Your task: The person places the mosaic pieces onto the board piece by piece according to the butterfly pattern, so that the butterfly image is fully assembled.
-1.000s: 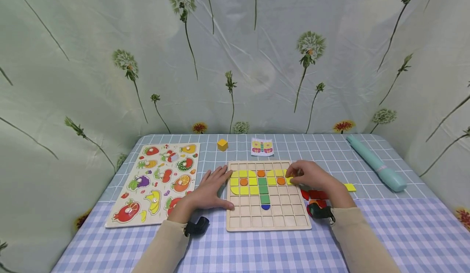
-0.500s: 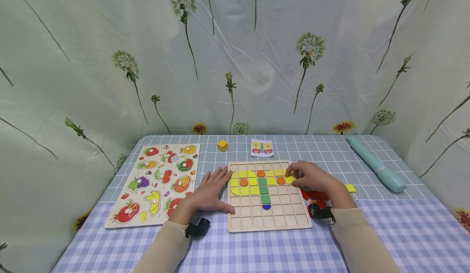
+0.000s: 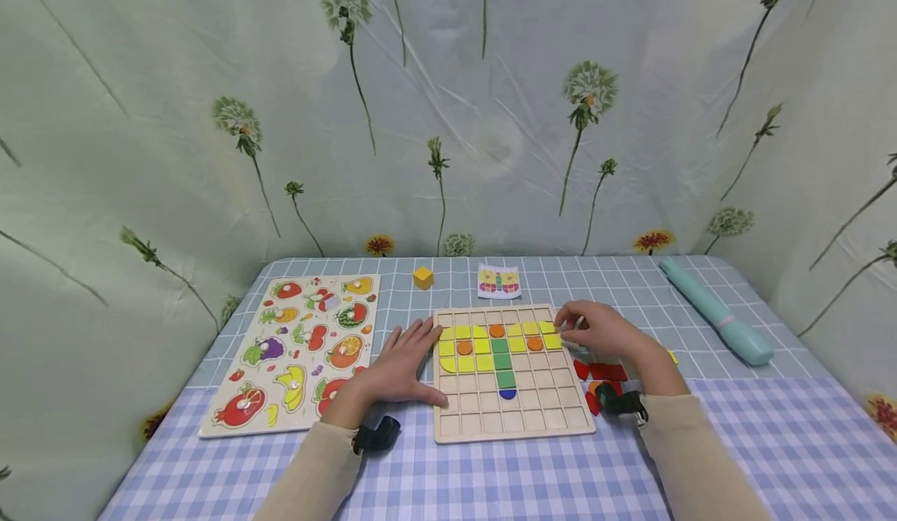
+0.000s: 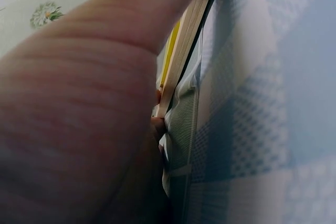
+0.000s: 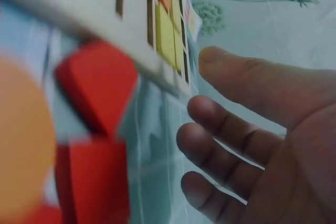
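Note:
A wooden grid board point(image 3: 515, 424) lies flat, bearing yellow tiles point(image 3: 466, 363), orange discs point(image 3: 535, 343), a column of green squares point(image 3: 503, 361) and a blue half-round point(image 3: 508, 394) below them. Spread along its left edge, my left hand point(image 3: 398, 369) rests with the thumb at the lower left. At the upper right edge is my right hand point(image 3: 603, 330), fingers loosely bent beside the yellow tiles. In the right wrist view that hand point(image 5: 262, 124) holds nothing, its thumb and fingertips apart, off the board's rim. The left wrist view is mostly filled by my left hand point(image 4: 79, 103).
Red pieces point(image 3: 608, 372) lie right of the board, under my right wrist. A fruit puzzle board point(image 3: 308, 350) is at left. Behind stand a yellow block point(image 3: 423, 278) and a butterfly picture card point(image 3: 499, 281). A teal object point(image 3: 722, 318) lies at far right.
My right hand has drawn slightly right off the yellow tile at the board's upper right corner, which now shows more fully. The left hand has stayed in place.

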The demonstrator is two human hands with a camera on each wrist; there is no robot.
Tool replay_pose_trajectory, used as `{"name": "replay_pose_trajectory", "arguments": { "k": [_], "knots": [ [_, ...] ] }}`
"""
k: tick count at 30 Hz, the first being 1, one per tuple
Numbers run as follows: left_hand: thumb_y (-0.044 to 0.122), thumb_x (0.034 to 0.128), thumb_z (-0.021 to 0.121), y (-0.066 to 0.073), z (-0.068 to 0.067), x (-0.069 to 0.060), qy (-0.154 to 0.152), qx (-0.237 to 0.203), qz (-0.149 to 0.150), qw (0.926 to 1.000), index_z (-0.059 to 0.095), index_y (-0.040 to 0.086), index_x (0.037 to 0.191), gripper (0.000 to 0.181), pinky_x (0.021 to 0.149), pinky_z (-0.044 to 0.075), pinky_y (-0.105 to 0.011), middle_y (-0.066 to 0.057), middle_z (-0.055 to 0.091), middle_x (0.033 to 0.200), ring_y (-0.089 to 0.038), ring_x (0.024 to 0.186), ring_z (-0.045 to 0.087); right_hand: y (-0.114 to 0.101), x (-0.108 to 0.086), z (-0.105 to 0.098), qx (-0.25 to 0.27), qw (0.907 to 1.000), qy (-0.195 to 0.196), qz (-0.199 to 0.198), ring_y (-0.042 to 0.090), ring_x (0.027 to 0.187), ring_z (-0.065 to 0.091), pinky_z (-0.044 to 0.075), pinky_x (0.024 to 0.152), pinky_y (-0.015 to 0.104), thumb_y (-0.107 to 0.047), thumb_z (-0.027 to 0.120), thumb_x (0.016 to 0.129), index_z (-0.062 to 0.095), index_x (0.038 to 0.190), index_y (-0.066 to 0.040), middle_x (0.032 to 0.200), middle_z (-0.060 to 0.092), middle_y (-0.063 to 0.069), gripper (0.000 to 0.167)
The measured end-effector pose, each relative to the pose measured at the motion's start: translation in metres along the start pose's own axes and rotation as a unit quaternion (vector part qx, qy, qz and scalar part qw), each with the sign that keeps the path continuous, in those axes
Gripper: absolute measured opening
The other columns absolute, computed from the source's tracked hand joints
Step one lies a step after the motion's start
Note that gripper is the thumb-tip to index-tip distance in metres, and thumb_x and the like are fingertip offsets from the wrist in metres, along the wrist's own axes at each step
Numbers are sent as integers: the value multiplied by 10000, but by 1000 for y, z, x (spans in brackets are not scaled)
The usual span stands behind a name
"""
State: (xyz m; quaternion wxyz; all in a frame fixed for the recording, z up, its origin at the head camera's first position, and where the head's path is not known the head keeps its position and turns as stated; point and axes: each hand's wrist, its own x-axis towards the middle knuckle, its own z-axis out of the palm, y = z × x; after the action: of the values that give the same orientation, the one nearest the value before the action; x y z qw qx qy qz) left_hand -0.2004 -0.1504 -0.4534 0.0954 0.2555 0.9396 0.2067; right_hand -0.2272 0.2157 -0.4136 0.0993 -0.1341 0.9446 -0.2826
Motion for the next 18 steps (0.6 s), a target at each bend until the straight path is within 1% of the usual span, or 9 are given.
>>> {"name": "replay_pose_trajectory", "arguments": {
  "k": [5,8,12,18],
  "knots": [
    [644,702,807,-1,0,0,-18,-32,5,10000,242,123,1598,1181,1262,23,-592,-103,158,1690,-326,1576,86,16,-11,-13,-188,9995,-100,250,224,937,573,555,780,329,-166,715,903,671,1145,-108,1064,645,97,253],
    [646,703,806,-1,-1,0,-34,-55,-28,10000,237,131,1600,1181,1263,12,-588,-91,150,1693,-315,1579,75,30,-20,-21,-282,9989,-141,352,243,952,570,573,806,373,-168,732,887,669,1175,-99,1105,637,135,303],
    [646,703,806,-1,-1,0,-42,-77,-80,9999,232,143,1603,1180,1266,1,-578,-70,136,1697,-295,1583,63,47,-30,-34,-375,9984,-156,390,262,947,571,582,814,409,-162,759,854,665,1185,-86,1132,628,178,352],
    [644,700,809,-1,1,0,-27,-86,-96,9999,242,152,1601,1173,1268,-3,-573,-64,144,1696,-287,1584,61,67,-44,-49,-329,9980,-352,419,282,953,599,604,781,402,-136,812,786,651,1189,-54,1156,626,224,442]
  ]
}}
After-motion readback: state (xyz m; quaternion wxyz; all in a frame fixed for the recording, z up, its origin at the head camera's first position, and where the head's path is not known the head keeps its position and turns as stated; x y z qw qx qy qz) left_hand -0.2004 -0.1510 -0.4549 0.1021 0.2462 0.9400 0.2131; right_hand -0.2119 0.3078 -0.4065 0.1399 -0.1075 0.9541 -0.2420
